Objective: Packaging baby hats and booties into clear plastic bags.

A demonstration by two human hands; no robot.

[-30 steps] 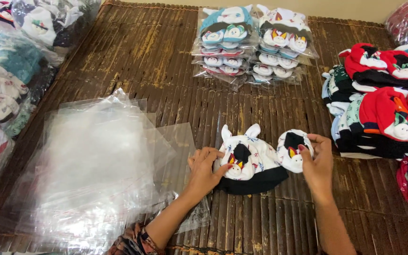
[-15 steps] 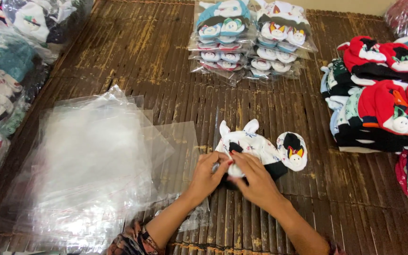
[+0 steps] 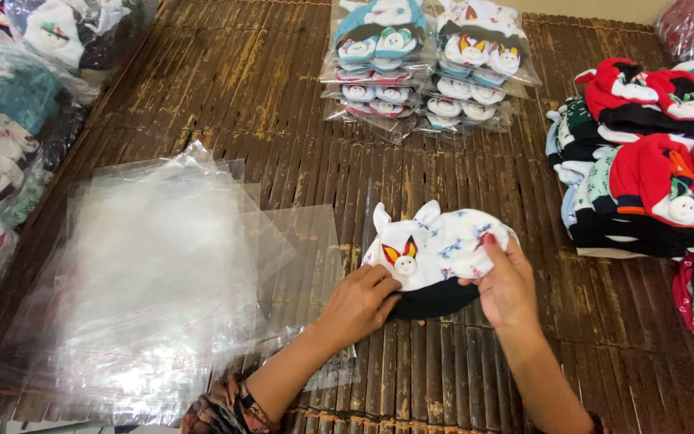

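Low in the centre of the frame, a folded white baby hat (image 3: 435, 249) lies on a bamboo mat (image 3: 283, 112). Left hand (image 3: 361, 301) presses its near edge with curled fingers; right hand (image 3: 506, 288) pinches its right side. Clear bags (image 3: 154, 273) lie left. Loosening either grip would likely let the fold spring open.

clear bags (image 3: 162, 273) left, bagged hats (image 3: 427, 68) top

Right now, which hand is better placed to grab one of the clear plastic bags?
Probably the left hand: it rests at the cap's left edge, beside the plastic bags. The right hand is on the cap's far side.
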